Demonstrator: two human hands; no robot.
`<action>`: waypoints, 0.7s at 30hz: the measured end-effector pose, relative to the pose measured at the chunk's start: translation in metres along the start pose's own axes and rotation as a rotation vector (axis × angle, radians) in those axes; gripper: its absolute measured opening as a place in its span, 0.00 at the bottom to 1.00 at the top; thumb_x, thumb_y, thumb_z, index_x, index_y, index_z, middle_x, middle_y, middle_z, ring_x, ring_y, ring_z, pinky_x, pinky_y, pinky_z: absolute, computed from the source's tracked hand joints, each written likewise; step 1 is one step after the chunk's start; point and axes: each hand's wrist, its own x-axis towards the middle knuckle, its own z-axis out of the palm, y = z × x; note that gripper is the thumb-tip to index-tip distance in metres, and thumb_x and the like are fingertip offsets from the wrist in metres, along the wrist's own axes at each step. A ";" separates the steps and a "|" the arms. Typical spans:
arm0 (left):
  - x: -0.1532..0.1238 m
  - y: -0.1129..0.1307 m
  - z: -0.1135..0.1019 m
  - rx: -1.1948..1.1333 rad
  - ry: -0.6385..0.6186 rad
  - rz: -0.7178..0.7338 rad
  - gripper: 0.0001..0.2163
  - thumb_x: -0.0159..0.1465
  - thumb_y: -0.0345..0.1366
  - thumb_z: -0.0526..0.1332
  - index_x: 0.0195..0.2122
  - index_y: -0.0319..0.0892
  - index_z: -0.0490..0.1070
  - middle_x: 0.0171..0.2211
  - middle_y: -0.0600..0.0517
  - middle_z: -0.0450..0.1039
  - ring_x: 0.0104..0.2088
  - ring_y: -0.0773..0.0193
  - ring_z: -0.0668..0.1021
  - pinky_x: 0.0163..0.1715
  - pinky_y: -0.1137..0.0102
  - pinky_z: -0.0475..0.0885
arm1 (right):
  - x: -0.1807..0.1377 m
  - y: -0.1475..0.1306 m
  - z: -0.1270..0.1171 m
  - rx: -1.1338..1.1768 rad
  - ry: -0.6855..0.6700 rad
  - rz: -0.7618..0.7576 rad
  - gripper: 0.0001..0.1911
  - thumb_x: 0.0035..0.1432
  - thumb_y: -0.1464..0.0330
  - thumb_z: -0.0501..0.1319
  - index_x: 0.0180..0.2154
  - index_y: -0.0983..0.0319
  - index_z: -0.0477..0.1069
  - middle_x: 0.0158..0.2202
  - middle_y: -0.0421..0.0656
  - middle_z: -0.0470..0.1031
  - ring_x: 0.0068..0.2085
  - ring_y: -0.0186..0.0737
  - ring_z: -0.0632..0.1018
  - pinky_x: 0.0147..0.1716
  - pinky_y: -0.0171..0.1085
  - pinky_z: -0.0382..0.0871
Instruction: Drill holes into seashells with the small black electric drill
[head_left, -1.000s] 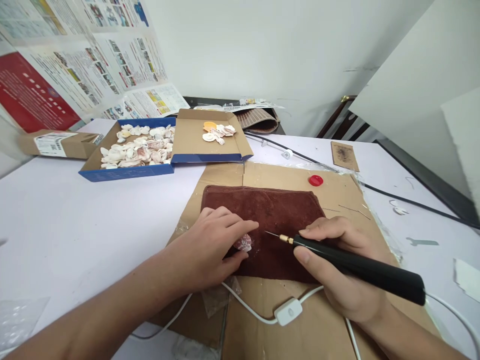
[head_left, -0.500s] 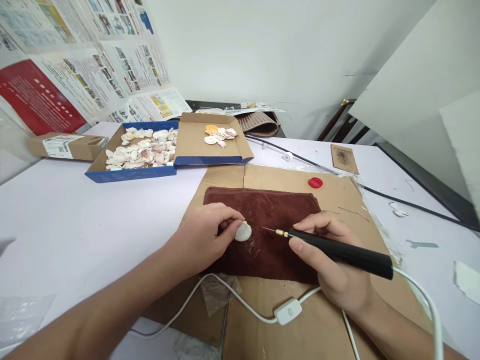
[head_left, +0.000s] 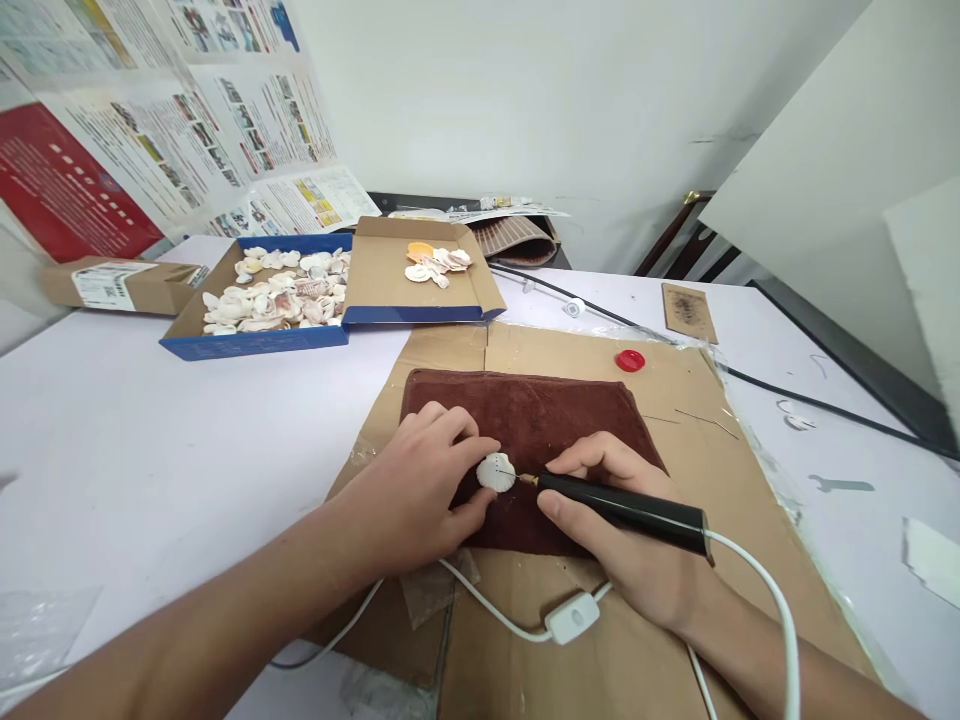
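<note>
A small white seashell (head_left: pixel 496 472) lies on a dark red cloth (head_left: pixel 540 420) spread over brown cardboard (head_left: pixel 675 400). My left hand (head_left: pixel 420 490) pinches the shell between thumb and fingers and holds it down. My right hand (head_left: pixel 615 520) grips a black pen-shaped electric tool (head_left: pixel 622 505) like a pencil. Its brass tip and thin bit touch the shell's right edge. A white cord (head_left: pixel 757 590) runs from the tool's back end, with an inline switch (head_left: pixel 574 618) on the cardboard near me.
A blue-edged cardboard box (head_left: pixel 255 340) full of shells sits at the back left, its open lid (head_left: pixel 390 280) holding a few more. A red cap (head_left: pixel 631 360), a black cable (head_left: pixel 787 395), a small brown card (head_left: pixel 688 312) and a long carton (head_left: pixel 120 285) lie around.
The shell was turned over from its mottled pink side to its white side. My right hand moved the tool left until the bit reached the shell.
</note>
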 end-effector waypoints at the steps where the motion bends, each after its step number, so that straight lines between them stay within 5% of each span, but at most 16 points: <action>1: 0.000 0.002 0.001 0.010 -0.003 0.004 0.12 0.69 0.33 0.62 0.52 0.42 0.79 0.44 0.46 0.75 0.43 0.51 0.73 0.45 0.54 0.71 | 0.000 0.000 0.000 -0.011 0.000 0.000 0.03 0.57 0.67 0.68 0.33 0.56 0.74 0.23 0.35 0.74 0.24 0.36 0.74 0.23 0.33 0.71; 21: -0.002 0.005 0.004 -0.012 0.083 0.037 0.11 0.68 0.30 0.63 0.50 0.43 0.79 0.44 0.48 0.78 0.43 0.52 0.74 0.46 0.55 0.74 | 0.001 0.000 0.001 -0.050 0.013 -0.038 0.03 0.57 0.67 0.68 0.32 0.56 0.75 0.26 0.37 0.77 0.25 0.36 0.75 0.23 0.33 0.71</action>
